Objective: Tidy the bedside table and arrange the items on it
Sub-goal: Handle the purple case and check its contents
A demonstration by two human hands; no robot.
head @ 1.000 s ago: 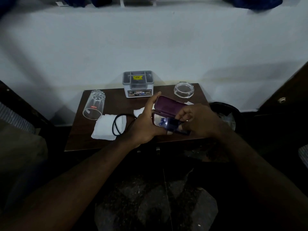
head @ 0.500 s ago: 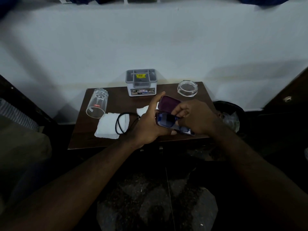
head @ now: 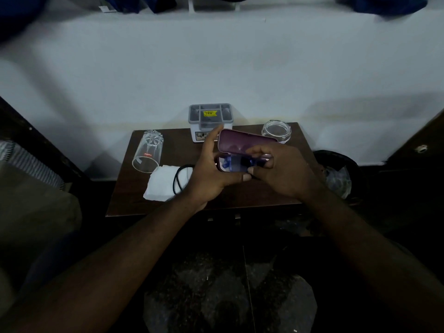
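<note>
A purple glasses case (head: 237,144) is held open above the brown bedside table (head: 240,195). My left hand (head: 211,169) grips the case's lower half from the left, thumb under its front edge. Dark blue-tinted glasses (head: 234,163) lie in the case, and my right hand (head: 276,171) covers their right part with curled fingers pinching them. On the table's left, a clear drinking glass (head: 147,152) lies on its side beside a white tissue (head: 162,182) and a black cable (head: 180,175).
A white organiser box (head: 210,116) with grey compartments stands at the table's back edge by the wall. A clear glass ashtray (head: 276,131) sits at the back right corner. A black bin (head: 336,171) with a plastic liner stands right of the table. A bed edge lies left.
The case lid has swung wider open and upright. The glasses have gone lower into the case under my right hand. Both hands have shifted slightly toward the wall.
</note>
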